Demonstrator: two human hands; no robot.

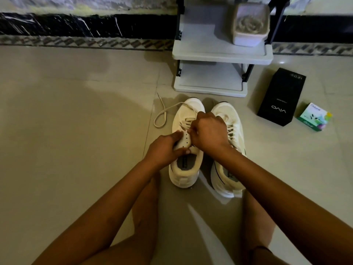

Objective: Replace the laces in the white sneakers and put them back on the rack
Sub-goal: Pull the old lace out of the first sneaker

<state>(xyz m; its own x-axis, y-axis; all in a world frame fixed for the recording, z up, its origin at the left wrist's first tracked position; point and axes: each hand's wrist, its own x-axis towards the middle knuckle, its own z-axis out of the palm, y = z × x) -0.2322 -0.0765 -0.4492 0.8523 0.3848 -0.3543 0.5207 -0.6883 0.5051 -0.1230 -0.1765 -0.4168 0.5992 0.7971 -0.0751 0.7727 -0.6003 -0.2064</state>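
**Tiled floor (76, 111), low light: relacing under way**

Both white sneakers are stood side by side, toes toward the rack (221, 56), handy for return. The left-side sneaker (192, 107) is steadied by the left hand (164, 148), thumb and fingers clamped on its eyelet flap so the holes are kept presented. The right hand (209, 131) is curled tight over the eyelets, judged to be pinching the lace (162, 115); the pinch itself is hidden. Slack is looped on the floor beside the toe. The second sneaker (227, 109) appears laced and is untouched.
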